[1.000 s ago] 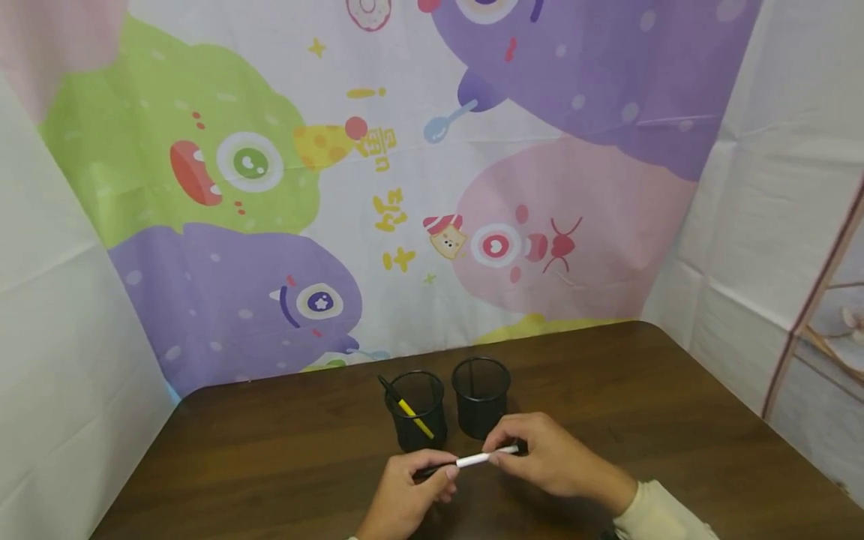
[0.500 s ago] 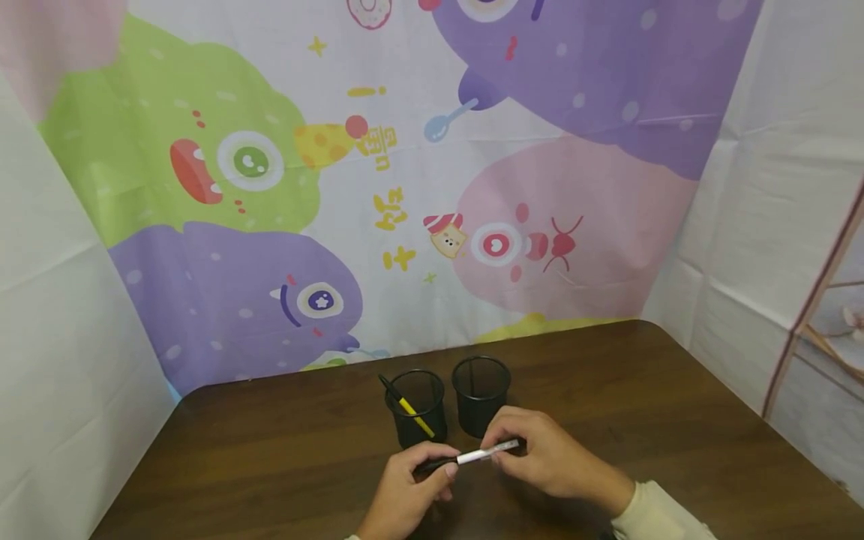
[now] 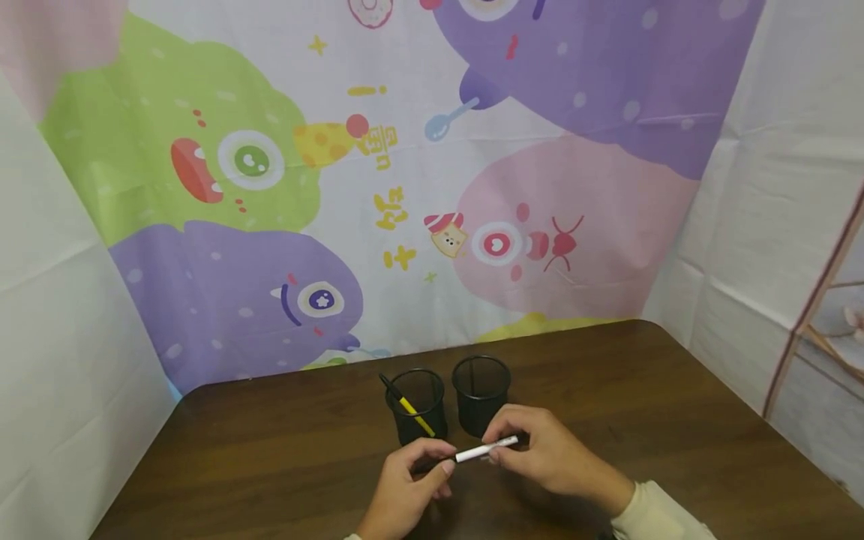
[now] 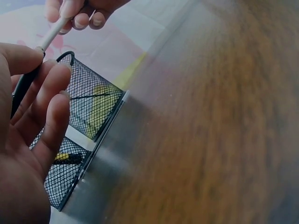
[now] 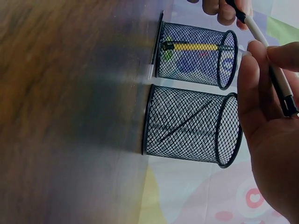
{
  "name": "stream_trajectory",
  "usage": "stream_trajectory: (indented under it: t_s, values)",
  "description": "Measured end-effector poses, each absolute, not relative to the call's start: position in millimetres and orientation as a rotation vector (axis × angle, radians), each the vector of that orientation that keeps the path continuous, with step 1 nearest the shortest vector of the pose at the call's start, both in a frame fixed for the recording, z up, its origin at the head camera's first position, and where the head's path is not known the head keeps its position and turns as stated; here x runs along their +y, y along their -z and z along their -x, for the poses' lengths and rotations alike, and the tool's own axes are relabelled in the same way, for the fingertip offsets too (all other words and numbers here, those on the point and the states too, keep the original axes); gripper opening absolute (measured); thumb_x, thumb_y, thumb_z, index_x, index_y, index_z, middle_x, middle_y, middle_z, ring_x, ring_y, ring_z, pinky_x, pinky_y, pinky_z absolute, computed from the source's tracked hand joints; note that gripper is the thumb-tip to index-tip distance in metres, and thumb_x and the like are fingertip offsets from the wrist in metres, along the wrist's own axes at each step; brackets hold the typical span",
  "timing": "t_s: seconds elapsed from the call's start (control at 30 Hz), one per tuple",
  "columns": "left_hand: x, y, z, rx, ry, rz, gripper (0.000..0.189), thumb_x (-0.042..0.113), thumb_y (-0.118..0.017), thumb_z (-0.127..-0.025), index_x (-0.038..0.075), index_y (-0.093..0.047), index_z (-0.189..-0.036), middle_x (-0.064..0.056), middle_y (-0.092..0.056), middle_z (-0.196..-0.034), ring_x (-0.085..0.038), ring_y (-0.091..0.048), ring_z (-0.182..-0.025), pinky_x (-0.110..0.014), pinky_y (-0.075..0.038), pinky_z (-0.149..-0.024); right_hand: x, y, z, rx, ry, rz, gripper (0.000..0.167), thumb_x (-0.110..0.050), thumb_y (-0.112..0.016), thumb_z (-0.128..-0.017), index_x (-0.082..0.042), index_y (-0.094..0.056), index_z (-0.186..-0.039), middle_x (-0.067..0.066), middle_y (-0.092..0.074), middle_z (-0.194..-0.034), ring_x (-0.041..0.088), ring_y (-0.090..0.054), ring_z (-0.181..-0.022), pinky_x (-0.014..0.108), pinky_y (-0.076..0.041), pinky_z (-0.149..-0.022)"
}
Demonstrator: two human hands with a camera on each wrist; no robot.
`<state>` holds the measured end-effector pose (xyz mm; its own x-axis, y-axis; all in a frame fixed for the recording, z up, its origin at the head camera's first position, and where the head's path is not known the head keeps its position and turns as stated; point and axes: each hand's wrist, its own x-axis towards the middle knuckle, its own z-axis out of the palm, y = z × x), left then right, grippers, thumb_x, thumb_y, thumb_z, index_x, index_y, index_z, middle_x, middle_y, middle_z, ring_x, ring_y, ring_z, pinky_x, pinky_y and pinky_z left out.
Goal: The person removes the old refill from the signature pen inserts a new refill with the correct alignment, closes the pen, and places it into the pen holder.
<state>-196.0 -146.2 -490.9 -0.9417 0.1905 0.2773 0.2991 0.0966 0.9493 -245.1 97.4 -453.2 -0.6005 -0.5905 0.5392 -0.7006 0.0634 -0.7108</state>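
Held between both hands in front of the cups is a slim pen with a white barrel and black ends. In the head view, my left hand pinches its black left end between thumb and fingers. The fingers of my right hand pinch the white barrel near the other end, where the right wrist view shows a black section. Behind the hands stand two black mesh pen cups. A yellow and black pen leans in the left cup; the right cup is partly covered by my right hand.
The brown wooden table runs back to a cloth backdrop printed with cartoon monsters. White cloth hangs along the left side, and more pale cloth hangs along the right.
Both hands have risen slightly, the pen with them. The pen has turned a little in the right fingers, so more white shows at its right end. The cups have not moved.
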Motion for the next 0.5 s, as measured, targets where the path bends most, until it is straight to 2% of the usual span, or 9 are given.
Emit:
stream_trajectory:
  t_s: [0.2, 0.5]
  values:
    - [-146.1, 491.9, 197.0, -2.253, 1.977, 0.488, 0.017, 0.013, -0.074, -0.093, 0.003, -0.071, -0.105, -0.011, -0.068, -0.088, -0.015, -0.066, -0.062, -0.031, -0.059, -0.060, 97.7, 453.0, 246.0, -2.210, -1.573, -1.336, 0.017, 0.001, -0.076, -0.086, -0.014, -0.071, -0.091, 0.000, -0.068, -0.091, 0.010, -0.065, -0.076, 0.027, -0.055, -0.060]
    - [-145.4, 491.4, 196.6, -2.240, 1.984, 0.475, 0.018, 0.012, -0.074, -0.092, 0.002, -0.070, -0.106, -0.012, -0.066, -0.091, -0.015, -0.066, -0.063, -0.031, -0.059, -0.060, 96.7, 456.7, 247.1, -2.175, -1.476, -1.343, 0.020, 0.001, -0.077, -0.085, -0.017, -0.070, -0.089, -0.003, -0.068, -0.091, 0.011, -0.064, -0.081, 0.026, -0.056, -0.067]
